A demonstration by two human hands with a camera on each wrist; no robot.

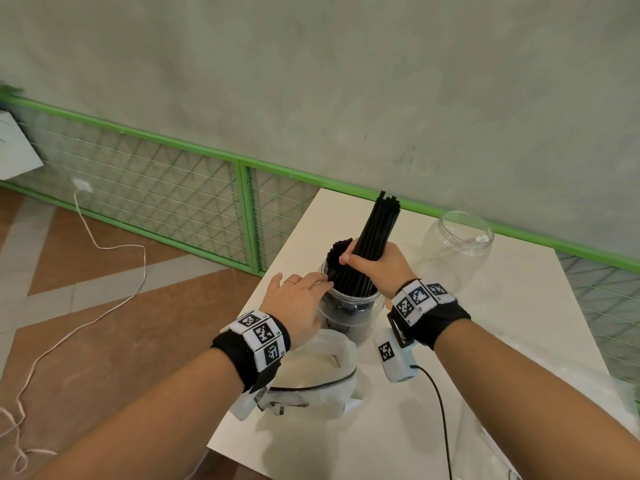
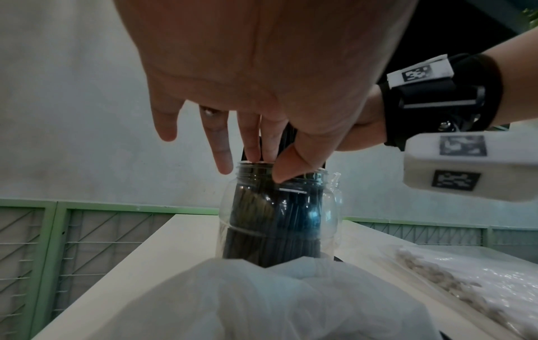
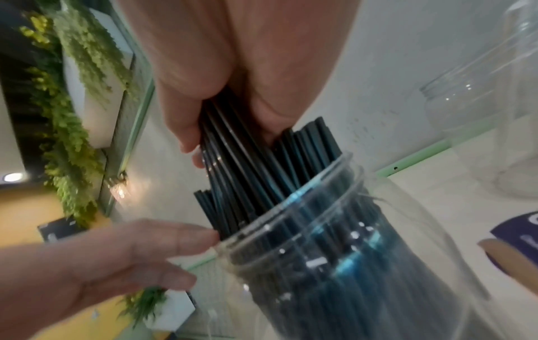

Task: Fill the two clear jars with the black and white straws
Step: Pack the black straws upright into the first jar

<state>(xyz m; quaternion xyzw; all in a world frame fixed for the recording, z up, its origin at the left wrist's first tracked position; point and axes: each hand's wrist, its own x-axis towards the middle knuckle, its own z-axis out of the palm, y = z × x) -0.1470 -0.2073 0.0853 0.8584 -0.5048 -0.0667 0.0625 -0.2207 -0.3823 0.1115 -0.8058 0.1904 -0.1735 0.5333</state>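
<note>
A: Where are the black straws [image 1: 375, 237]?

B: A bundle stands in the near clear jar [image 1: 349, 315] on the white counter [image 1: 519, 341], its lower end among the straws already packed inside, its upper end rising well above the mouth.

A: State of the right hand [image 1: 375, 268]?

B: Its grip is closed round the bundle just above the jar mouth, fingers and thumb wrapped around it.

A: And the left hand [image 1: 298, 299]?

B: Fingers extended, holding nothing. The fingertips [image 2: 224, 165] touch the jar rim and the straw tops on the left side.

A: What differs between views?

B: The head view shows the second jar [image 1: 453, 251], empty, standing farther back to the right. The left wrist view shows a crumpled plastic bag [image 2: 247, 299] in front of the filled jar and a clear packet of white straws [image 2: 454, 283] lying on the counter to the right.
</note>
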